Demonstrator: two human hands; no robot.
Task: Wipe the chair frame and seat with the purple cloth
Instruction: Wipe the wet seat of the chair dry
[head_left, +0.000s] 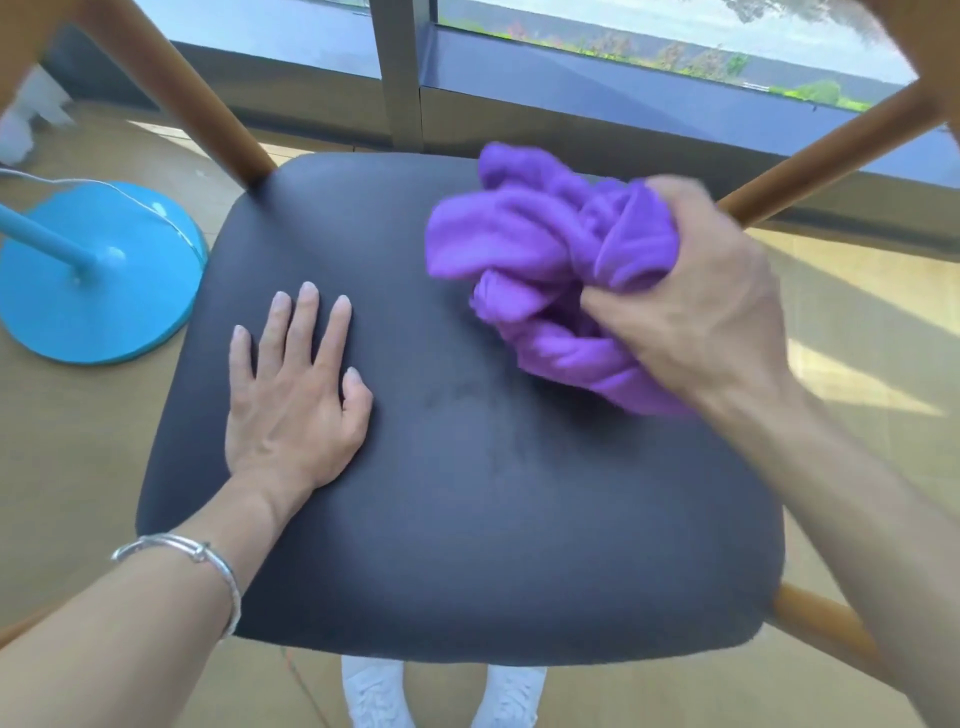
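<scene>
The person leans over the chair, both arms reaching down onto the dark seat (467, 493). The left hand (296, 389) lies flat on the seat, palm down, fingers straight and a little spread, holding nothing. A silver bracelet (192, 566) circles that wrist.

The right hand (696, 312) is bunched around the purple cloth (535, 260), fingers and thumb curled into its folds. The cloth is crumpled into a loose wad that spills out to the left of that hand and beyond it, towards the far side of the seat, and its lower folds look to be against the seat surface. This hand and the cloth are blurred.

The two hands are well apart, with bare seat between them.

Wooden frame rails rise from the seat: one (208, 109) beyond the left hand, one (831, 156) just behind the right hand. Another wooden piece (821, 623) shows under the right forearm at the seat's near corner.

To the left of the left hand, on the floor, stands a blue round lamp base (104, 291) with a thin cord across it. Beneath the near edge of the seat, white shoes (374, 696) show on the wooden floor (78, 467). Beyond both hands is a window (623, 31).
</scene>
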